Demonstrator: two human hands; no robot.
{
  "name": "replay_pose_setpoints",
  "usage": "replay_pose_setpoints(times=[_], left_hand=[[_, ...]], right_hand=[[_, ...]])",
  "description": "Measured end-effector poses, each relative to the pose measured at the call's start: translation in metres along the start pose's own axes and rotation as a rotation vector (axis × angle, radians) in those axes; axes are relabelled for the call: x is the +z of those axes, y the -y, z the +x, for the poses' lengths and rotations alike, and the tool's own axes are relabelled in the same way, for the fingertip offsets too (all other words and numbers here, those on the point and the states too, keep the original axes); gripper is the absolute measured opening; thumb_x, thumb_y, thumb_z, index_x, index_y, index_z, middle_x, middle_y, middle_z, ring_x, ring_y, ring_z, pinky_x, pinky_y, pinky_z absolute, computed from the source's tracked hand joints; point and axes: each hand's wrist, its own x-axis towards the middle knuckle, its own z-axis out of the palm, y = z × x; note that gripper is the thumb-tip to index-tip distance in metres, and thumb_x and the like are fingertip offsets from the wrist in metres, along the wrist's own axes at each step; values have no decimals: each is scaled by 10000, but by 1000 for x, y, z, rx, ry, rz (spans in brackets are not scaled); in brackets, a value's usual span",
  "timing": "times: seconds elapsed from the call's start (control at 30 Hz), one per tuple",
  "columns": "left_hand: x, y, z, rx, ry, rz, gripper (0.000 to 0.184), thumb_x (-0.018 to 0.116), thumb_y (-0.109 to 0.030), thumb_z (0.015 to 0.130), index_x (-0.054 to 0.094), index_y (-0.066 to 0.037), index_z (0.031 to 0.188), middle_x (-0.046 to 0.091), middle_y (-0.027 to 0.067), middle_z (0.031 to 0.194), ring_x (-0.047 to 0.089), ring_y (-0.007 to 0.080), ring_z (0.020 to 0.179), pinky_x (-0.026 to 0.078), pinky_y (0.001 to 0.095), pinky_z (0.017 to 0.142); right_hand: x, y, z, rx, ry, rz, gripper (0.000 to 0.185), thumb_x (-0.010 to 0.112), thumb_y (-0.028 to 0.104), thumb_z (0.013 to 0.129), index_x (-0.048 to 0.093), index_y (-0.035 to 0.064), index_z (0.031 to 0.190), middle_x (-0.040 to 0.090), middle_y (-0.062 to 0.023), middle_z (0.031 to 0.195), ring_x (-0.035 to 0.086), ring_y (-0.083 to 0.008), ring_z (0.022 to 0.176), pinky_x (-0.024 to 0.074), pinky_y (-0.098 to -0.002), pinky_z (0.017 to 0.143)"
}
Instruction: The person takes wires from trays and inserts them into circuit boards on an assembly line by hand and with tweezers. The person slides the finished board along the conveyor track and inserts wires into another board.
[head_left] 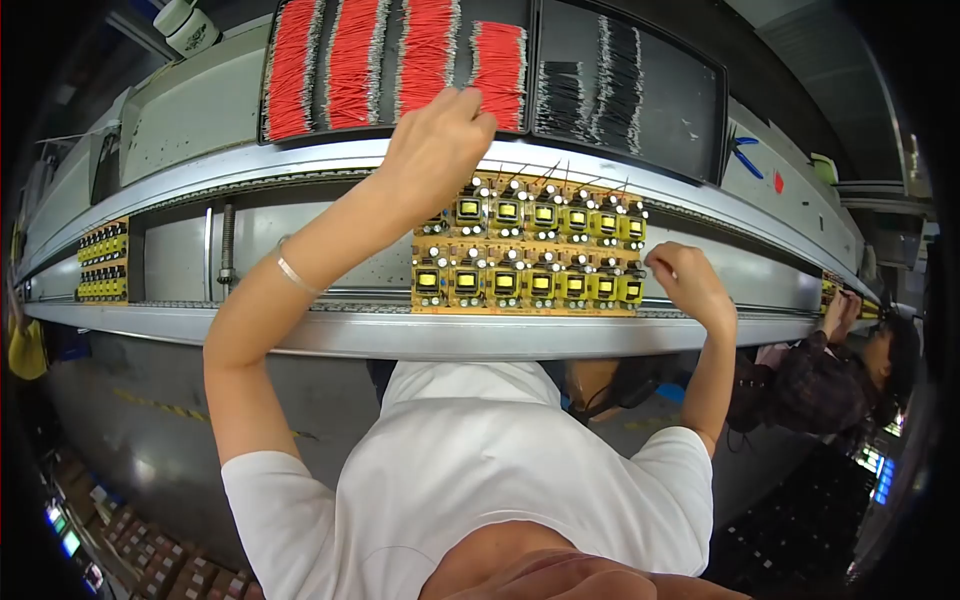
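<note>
My left hand (438,145) reaches over the near edge of a black tray, its curled fingertips at the lower ends of the red wires (498,65). Whatever is between those fingers is hidden. Below it lies a yellow circuit board panel (525,248) on the conveyor, with two rows of transformers and capacitors. Thin dark leads stick up along its far edge. My right hand (692,285) is beside the panel's right end, thumb and fingers pinched together close to the edge; any small item in them cannot be made out.
Black wires (618,85) lie in the right tray. Blue-handled pliers (745,155) rest further right. A white lidded container (187,27) stands at the back left. Another panel (103,262) sits left on the conveyor (370,335). A co-worker (825,385) is at the far right.
</note>
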Motion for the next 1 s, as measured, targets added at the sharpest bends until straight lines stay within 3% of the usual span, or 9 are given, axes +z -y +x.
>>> replay_pose_setpoints(times=[0.1, 0.17, 0.37, 0.43, 0.5, 0.67, 1.0], left_hand=[[10, -11, 30, 2, 106, 78, 90, 672, 80, 652, 633, 16, 701, 582, 136, 773, 568, 259, 700, 509, 355, 519], [15, -16, 42, -64, 303, 194, 21, 653, 27, 708, 643, 9, 707, 587, 134, 800, 577, 284, 703, 526, 392, 600], [21, -24, 56, 17, 322, 284, 80, 670, 65, 660, 674, 20, 726, 655, 185, 753, 612, 303, 629, 540, 380, 546], [23, -20, 58, -30, 317, 261, 21, 666, 24, 697, 656, 35, 711, 658, 179, 765, 619, 320, 631, 540, 390, 583], [27, -19, 64, -76, 305, 239, 82, 662, -18, 734, 639, 50, 695, 662, 174, 776, 626, 337, 632, 540, 399, 619], [34, -26, 87, -207, 456, 125, 122, 674, -41, 734, 670, 73, 780, 688, 220, 789, 670, 366, 664, 544, 452, 595], [57, -55, 110, -227, 406, -6, 64, 665, -11, 743, 661, 49, 722, 662, 138, 667, 615, 275, 585, 520, 370, 590]], right_hand=[[6, 1, -4, 2, 26, 63, 139, 580, -9, 790, 649, -73, 893, 672, -160, 789, 516, -274, 586, 443, -360, 600], [9, 3, -5, 0, 50, 115, 146, 576, -10, 790, 648, -83, 894, 679, -173, 804, 519, -286, 583, 444, -372, 601], [12, -5, -6, -61, 17, 146, 142, 564, -16, 791, 639, -94, 881, 672, -182, 791, 517, -297, 577, 441, -383, 599], [10, -5, -6, -72, 36, 150, 135, 560, -19, 795, 634, -99, 875, 675, -185, 799, 524, -308, 581, 447, -389, 606], [10, -9, -5, -82, 50, 149, 130, 555, -23, 799, 628, -104, 869, 677, -188, 808, 530, -319, 586, 453, -396, 613], [18, -23, 2, -189, 63, 127, 114, 561, -14, 818, 624, -103, 851, 679, -195, 824, 569, -348, 628, 471, -414, 648], [6, -32, 20, -327, 244, 87, 111, 576, 17, 851, 629, -76, 821, 678, -191, 829, 622, -357, 714, 502, -417, 706]])
